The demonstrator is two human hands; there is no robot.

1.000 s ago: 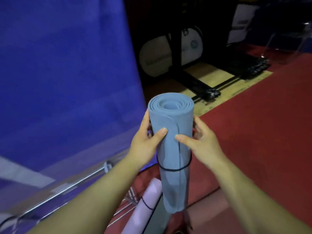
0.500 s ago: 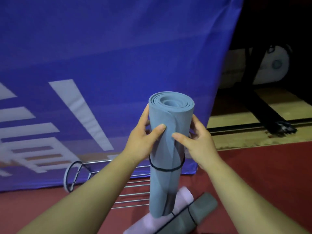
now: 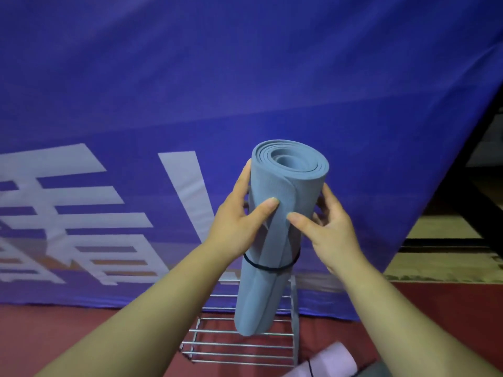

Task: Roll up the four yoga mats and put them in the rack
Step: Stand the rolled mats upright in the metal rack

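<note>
A rolled blue-grey yoga mat (image 3: 275, 213) stands upright in the air, bound by a thin black band around its middle. My left hand (image 3: 239, 227) grips its left side and my right hand (image 3: 329, 229) grips its right side, thumbs on the front. Its lower end hangs just above a silver wire rack (image 3: 239, 346) that sits on the red floor. A rolled pale pink mat (image 3: 329, 363) with a black band lies at the bottom edge, right of the rack. Beside it shows the end of a grey rolled mat (image 3: 378, 372).
A large blue banner (image 3: 190, 91) with white lettering hangs right behind the rack. Red floor (image 3: 54, 330) spreads to the left and right. A wooden floor strip (image 3: 446, 232) and a dark metal frame (image 3: 473, 186) lie at the far right.
The view has swung left, so the banner fills the background and the rack sits directly under the mat. Both hands keep the same grip. The pink and grey mats have slid toward the bottom right.
</note>
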